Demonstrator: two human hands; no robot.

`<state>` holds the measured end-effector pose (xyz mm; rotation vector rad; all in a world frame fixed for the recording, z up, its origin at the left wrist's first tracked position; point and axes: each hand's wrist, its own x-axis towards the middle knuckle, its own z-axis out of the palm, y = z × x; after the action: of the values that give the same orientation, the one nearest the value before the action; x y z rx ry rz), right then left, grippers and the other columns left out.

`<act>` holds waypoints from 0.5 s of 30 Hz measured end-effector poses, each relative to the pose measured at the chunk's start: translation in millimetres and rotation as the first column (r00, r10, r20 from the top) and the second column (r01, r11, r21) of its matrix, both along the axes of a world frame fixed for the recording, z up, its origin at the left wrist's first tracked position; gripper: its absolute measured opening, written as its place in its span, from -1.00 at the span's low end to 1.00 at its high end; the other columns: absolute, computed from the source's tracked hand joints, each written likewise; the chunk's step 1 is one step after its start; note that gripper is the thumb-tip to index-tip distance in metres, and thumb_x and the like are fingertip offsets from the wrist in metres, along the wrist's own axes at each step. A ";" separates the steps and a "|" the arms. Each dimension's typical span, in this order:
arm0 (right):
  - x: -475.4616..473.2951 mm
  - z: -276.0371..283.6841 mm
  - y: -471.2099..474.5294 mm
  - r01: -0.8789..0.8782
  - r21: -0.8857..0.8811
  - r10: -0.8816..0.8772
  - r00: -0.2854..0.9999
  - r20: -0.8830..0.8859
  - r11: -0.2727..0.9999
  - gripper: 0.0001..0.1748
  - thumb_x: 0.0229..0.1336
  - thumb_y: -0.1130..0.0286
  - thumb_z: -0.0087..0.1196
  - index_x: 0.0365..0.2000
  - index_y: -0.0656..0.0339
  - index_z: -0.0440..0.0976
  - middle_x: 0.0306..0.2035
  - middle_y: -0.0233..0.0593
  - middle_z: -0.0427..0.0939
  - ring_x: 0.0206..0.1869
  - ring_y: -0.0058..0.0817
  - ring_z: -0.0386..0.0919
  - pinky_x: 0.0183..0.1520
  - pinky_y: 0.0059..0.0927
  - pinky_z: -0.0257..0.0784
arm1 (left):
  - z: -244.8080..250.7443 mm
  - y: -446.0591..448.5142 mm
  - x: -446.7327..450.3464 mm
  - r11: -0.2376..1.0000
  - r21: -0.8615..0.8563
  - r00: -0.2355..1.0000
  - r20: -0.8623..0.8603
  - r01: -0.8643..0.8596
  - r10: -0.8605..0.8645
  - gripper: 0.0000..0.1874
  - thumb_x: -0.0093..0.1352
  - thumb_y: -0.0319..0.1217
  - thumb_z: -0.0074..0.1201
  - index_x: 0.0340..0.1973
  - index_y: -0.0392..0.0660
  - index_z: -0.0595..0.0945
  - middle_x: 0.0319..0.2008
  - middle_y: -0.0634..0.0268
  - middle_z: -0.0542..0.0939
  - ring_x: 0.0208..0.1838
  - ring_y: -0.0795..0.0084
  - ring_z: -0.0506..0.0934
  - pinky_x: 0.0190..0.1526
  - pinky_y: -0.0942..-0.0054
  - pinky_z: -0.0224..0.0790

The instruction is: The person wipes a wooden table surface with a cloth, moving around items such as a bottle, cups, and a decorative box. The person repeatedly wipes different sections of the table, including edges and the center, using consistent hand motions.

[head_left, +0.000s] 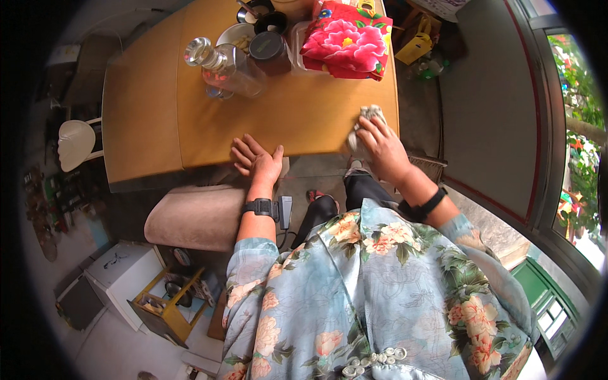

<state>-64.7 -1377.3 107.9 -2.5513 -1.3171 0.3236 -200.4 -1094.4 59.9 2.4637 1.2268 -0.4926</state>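
Note:
My right hand [384, 149] holds a crumpled pale cloth [372, 114] at the near right corner of the wooden table [304, 118]. My left hand [259, 159] rests at the table's near edge, fingers spread, holding nothing. Ahead of it stands a clear glass bottle [232, 71] with a round glass stopper. Beside the bottle are a dark-lidded jar [270, 50] and a white bowl [232, 35] with pale pieces in it. A folded red floral cloth [349, 40] lies over a clear plastic container [298, 47] at the far right.
A pink upholstered seat [197, 218] is below the table's near edge at left. A white chair [77, 145] stands past the left end. To the right are a grey panel [489, 104], a window frame and a yellow bag [417, 42]. A white cabinet [121, 270] stands at lower left.

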 end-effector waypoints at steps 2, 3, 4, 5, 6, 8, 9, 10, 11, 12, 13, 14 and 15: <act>22.2 -7.7 25.8 0.012 0.111 -0.016 0.999 0.040 0.994 -0.49 -0.07 0.47 0.12 0.01 0.25 0.43 0.28 -0.08 0.35 0.36 -0.06 0.24 0.38 -0.15 0.20 | 0.6 0.7 -0.7 1.000 0.002 1.000 -0.010 0.000 0.000 0.18 0.32 0.17 0.07 0.50 -0.18 -0.28 0.54 -0.11 -0.48 0.56 -0.17 -0.54 0.43 -0.33 -0.56; 32.3 -10.6 38.5 0.001 0.146 -0.012 0.997 0.074 0.989 -0.52 -0.07 0.47 0.11 -0.02 0.25 0.45 0.27 -0.08 0.36 0.35 -0.07 0.26 0.37 -0.15 0.20 | 0.7 0.6 -0.2 1.000 0.002 1.000 -0.013 0.000 0.000 0.18 0.32 0.16 0.08 0.50 -0.18 -0.28 0.54 -0.10 -0.48 0.56 -0.16 -0.54 0.43 -0.33 -0.57; 43.9 -13.4 51.4 -0.005 0.164 -0.010 0.996 0.089 0.987 -0.53 -0.06 0.46 0.12 -0.04 0.25 0.46 0.26 -0.08 0.37 0.34 -0.08 0.27 0.36 -0.15 0.22 | 1.0 0.4 0.1 1.000 0.009 1.000 -0.013 0.003 -0.003 0.18 0.32 0.16 0.08 0.50 -0.18 -0.28 0.54 -0.10 -0.48 0.56 -0.16 -0.54 0.43 -0.33 -0.57; 54.2 -15.8 62.7 -0.018 0.177 -0.002 0.994 0.112 0.984 -0.54 -0.06 0.45 0.12 -0.05 0.24 0.47 0.25 -0.08 0.38 0.33 -0.09 0.28 0.35 -0.15 0.23 | 1.5 0.1 0.2 1.000 -0.005 1.000 -0.015 -0.001 0.001 0.18 0.32 0.16 0.08 0.50 -0.18 -0.28 0.54 -0.10 -0.48 0.57 -0.16 -0.53 0.43 -0.32 -0.57; 58.0 -17.7 70.3 -0.041 0.226 0.007 0.989 0.150 0.973 -0.56 -0.05 0.44 0.13 -0.06 0.24 0.48 0.24 -0.08 0.39 0.32 -0.10 0.29 0.33 -0.15 0.25 | 2.2 -0.3 0.1 1.000 -0.011 1.000 -0.015 -0.005 0.005 0.18 0.31 0.15 0.08 0.50 -0.18 -0.28 0.54 -0.10 -0.48 0.57 -0.15 -0.53 0.43 -0.32 -0.57; 56.6 -19.2 76.7 -0.002 0.205 -0.025 0.991 0.128 0.979 -0.57 -0.04 0.43 0.13 -0.06 0.22 0.49 0.22 -0.10 0.40 0.30 -0.11 0.30 0.32 -0.15 0.27 | 4.7 -1.3 -0.4 1.000 -0.014 1.000 -0.009 -0.008 0.008 0.18 0.31 0.15 0.09 0.50 -0.18 -0.28 0.54 -0.10 -0.48 0.57 -0.15 -0.53 0.43 -0.32 -0.57; 55.2 -18.9 76.6 0.002 0.248 -0.040 0.988 0.149 0.969 -0.57 -0.03 0.42 0.13 -0.06 0.21 0.50 0.22 -0.11 0.40 0.29 -0.11 0.31 0.31 -0.15 0.27 | 5.8 -2.0 -0.5 1.000 -0.014 1.000 -0.005 -0.008 0.008 0.18 0.31 0.15 0.09 0.50 -0.18 -0.28 0.54 -0.09 -0.48 0.57 -0.15 -0.53 0.43 -0.32 -0.58; 51.9 -17.5 72.2 0.017 0.230 -0.042 0.994 0.104 0.973 -0.56 -0.04 0.42 0.15 -0.05 0.20 0.50 0.22 -0.12 0.40 0.30 -0.11 0.30 0.32 -0.15 0.27 | 6.8 -2.2 -0.4 1.000 -0.011 1.000 -0.009 -0.008 0.008 0.18 0.31 0.14 0.09 0.50 -0.18 -0.28 0.54 -0.09 -0.48 0.57 -0.14 -0.53 0.43 -0.31 -0.58; 46.7 -14.9 63.9 0.019 0.248 -0.041 0.996 0.083 0.969 -0.55 -0.05 0.41 0.17 -0.05 0.20 0.49 0.23 -0.14 0.40 0.31 -0.11 0.29 0.33 -0.16 0.26 | 7.8 -1.6 0.6 1.000 -0.014 1.000 0.000 -0.008 0.008 0.18 0.31 0.14 0.09 0.50 -0.18 -0.28 0.54 -0.09 -0.48 0.57 -0.14 -0.53 0.43 -0.31 -0.58; 41.9 -12.3 53.7 0.032 0.238 -0.042 0.998 0.040 0.971 -0.54 -0.05 0.41 0.19 -0.04 0.19 0.49 0.24 -0.15 0.40 0.32 -0.11 0.29 0.34 -0.16 0.26 | 8.2 -1.7 1.0 1.000 -0.015 1.000 -0.001 -0.010 0.010 0.18 0.31 0.14 0.09 0.50 -0.18 -0.28 0.54 -0.09 -0.48 0.57 -0.14 -0.53 0.43 -0.31 -0.58; 37.4 -8.0 39.7 0.024 0.235 -0.032 0.999 0.029 0.972 -0.50 -0.09 0.41 0.23 -0.03 0.18 0.49 0.24 -0.17 0.39 0.33 -0.11 0.28 0.35 -0.16 0.24 | 8.6 -2.9 0.5 1.000 -0.017 1.000 -0.010 -0.013 0.013 0.17 0.31 0.14 0.09 0.50 -0.18 -0.28 0.54 -0.09 -0.48 0.57 -0.14 -0.53 0.43 -0.31 -0.58; 33.9 -2.6 23.5 0.027 0.207 -0.027 1.000 -0.001 0.978 -0.46 -0.13 0.41 0.27 -0.03 0.17 0.48 0.25 -0.18 0.39 0.34 -0.12 0.27 0.37 -0.16 0.22 | 8.4 -3.5 1.0 1.000 -0.025 1.000 -0.005 -0.016 0.015 0.18 0.31 0.14 0.09 0.50 -0.18 -0.28 0.54 -0.09 -0.48 0.57 -0.14 -0.54 0.43 -0.31 -0.59; 31.5 2.0 9.5 0.032 0.148 -0.024 0.998 -0.054 0.989 -0.42 -0.17 0.41 0.31 -0.02 0.17 0.47 0.26 -0.20 0.39 0.35 -0.12 0.26 0.38 -0.16 0.20 | 8.4 -3.7 0.7 0.999 -0.029 1.000 -0.006 -0.019 0.018 0.18 0.31 0.14 0.09 0.50 -0.18 -0.29 0.54 -0.10 -0.48 0.57 -0.14 -0.54 0.43 -0.31 -0.59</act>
<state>-33.2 -1367.8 109.9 -2.4191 -1.2372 0.2737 -199.7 -1098.1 68.2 2.4262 1.2348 -0.5094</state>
